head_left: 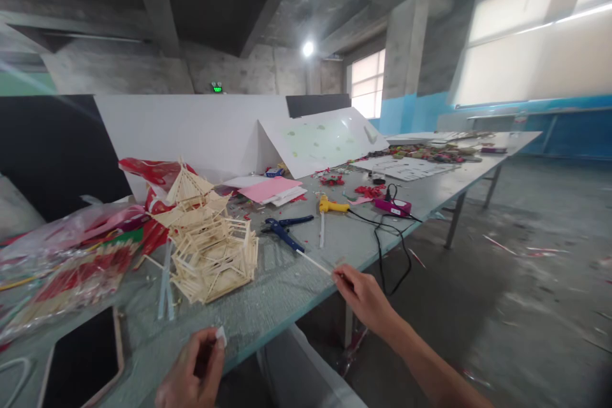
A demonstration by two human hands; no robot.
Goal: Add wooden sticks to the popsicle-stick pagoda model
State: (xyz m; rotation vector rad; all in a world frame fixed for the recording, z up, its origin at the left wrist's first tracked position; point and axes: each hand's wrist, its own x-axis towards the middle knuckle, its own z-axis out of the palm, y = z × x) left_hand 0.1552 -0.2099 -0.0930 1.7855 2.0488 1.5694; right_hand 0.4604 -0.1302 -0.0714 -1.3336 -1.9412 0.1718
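Note:
My left hand (pixel 194 366), at the front edge of the table, pinches a small white scrap (pixel 221 336) between thumb and fingers. Closed at its fingertips, my right hand (pixel 361 293) grips one end of a thin white stick (pixel 313 261) above the table edge. The stick's far end reaches the blue-handled cutting tool (pixel 284 234), which lies with its handles spread. Between my hands, farther back, stands a tiered pagoda-like model (pixel 215 261) of thin wooden sticks. A yellow glue gun (pixel 333 205) rests beyond the cutting tool with a clear glue stick (pixel 322 230) near it.
A phone (pixel 83 360) lies at the front left, beside plastic bags of sticks (pixel 79 280). Pink and white paper (pixel 271 190) sits behind the model. A black cord (pixel 405 255) from the purple power strip (pixel 393 206) hangs over the right table edge (pixel 363 262). White boards (pixel 191 124) stand behind.

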